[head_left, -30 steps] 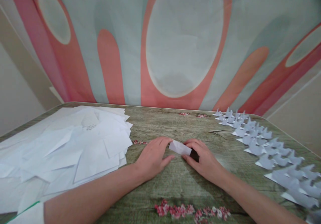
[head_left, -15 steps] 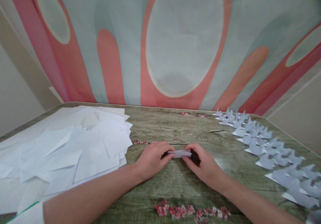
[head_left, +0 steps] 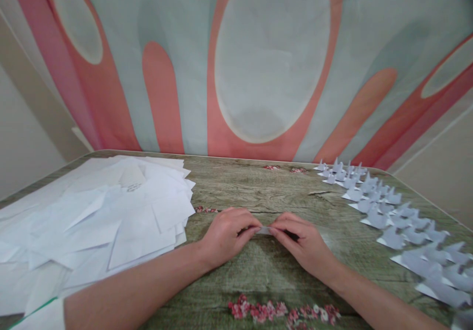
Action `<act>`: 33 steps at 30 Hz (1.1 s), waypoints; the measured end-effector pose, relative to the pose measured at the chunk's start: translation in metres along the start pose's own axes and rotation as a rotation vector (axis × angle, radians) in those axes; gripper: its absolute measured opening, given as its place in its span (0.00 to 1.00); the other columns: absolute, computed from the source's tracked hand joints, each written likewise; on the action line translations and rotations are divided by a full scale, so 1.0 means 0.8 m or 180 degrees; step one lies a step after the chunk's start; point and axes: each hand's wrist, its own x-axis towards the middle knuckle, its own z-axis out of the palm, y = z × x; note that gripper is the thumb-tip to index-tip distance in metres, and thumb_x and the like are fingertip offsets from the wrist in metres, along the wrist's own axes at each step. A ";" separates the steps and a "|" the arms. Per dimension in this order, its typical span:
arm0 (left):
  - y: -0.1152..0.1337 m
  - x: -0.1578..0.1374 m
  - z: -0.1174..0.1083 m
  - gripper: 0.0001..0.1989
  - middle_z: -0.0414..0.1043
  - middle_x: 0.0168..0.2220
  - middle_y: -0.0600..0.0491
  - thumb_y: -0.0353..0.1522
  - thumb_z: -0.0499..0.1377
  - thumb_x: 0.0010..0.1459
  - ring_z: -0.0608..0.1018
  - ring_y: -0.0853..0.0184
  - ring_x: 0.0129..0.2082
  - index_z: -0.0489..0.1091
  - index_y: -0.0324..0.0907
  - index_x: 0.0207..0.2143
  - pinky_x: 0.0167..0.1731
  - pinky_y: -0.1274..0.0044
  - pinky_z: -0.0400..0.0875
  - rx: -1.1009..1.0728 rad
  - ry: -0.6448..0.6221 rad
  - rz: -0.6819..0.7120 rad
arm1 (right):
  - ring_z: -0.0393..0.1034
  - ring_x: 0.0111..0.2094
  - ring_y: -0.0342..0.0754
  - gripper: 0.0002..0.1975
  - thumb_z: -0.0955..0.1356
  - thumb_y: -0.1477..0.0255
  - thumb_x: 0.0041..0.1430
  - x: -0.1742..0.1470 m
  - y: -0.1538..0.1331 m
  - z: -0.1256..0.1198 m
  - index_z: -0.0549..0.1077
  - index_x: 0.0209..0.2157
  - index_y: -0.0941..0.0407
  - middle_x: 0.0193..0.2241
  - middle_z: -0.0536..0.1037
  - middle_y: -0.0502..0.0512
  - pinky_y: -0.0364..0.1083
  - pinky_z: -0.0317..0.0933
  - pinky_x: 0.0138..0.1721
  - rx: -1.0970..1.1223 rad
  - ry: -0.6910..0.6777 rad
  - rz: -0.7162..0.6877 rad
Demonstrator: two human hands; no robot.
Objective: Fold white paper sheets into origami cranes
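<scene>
A small folded piece of white paper (head_left: 264, 230) spans the gap between my two hands, just above the middle of the table. My left hand (head_left: 231, 231) pinches its left end between thumb and fingers. The right end is pinched the same way by my right hand (head_left: 299, 239). Only a short strip of the paper shows; the fingers cover the rest, so its full shape is hidden.
Loose white sheets (head_left: 140, 236) lie in a wide pile on the left. Along the right edge stand rows of folded white paper figures (head_left: 391, 236). The wood-patterned tabletop (head_left: 229, 182) carries printed pink flowers. A coloured backdrop (head_left: 273, 54) rises behind it.
My hands have come slightly closer together and the fingertips have closed further over the paper. Less of its surface shows now. The pile and the figures have not moved.
</scene>
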 end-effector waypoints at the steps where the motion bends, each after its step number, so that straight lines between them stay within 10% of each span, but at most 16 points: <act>1: 0.000 0.000 0.000 0.08 0.73 0.31 0.54 0.31 0.52 0.59 0.73 0.71 0.34 0.72 0.43 0.35 0.37 0.78 0.63 -0.0003 0.0065 0.0021 | 0.68 0.29 0.44 0.09 0.63 0.71 0.58 0.000 0.001 -0.001 0.75 0.32 0.55 0.27 0.72 0.52 0.42 0.63 0.30 -0.0041 0.0032 -0.0038; 18: 0.005 -0.004 -0.001 0.09 0.73 0.31 0.52 0.30 0.53 0.59 0.73 0.70 0.33 0.74 0.44 0.32 0.36 0.76 0.64 -0.0011 0.0579 0.0386 | 0.68 0.33 0.45 0.12 0.63 0.76 0.57 -0.002 0.000 -0.008 0.75 0.39 0.50 0.30 0.72 0.53 0.44 0.64 0.31 -0.0628 0.0465 -0.0549; 33: -0.002 0.001 0.006 0.07 0.71 0.28 0.55 0.31 0.56 0.56 0.71 0.71 0.28 0.71 0.40 0.36 0.31 0.80 0.66 -0.0735 0.0345 -0.0628 | 0.67 0.39 0.48 0.16 0.65 0.73 0.56 -0.004 0.010 -0.002 0.69 0.47 0.52 0.38 0.72 0.57 0.47 0.65 0.39 -0.0545 0.0557 -0.0396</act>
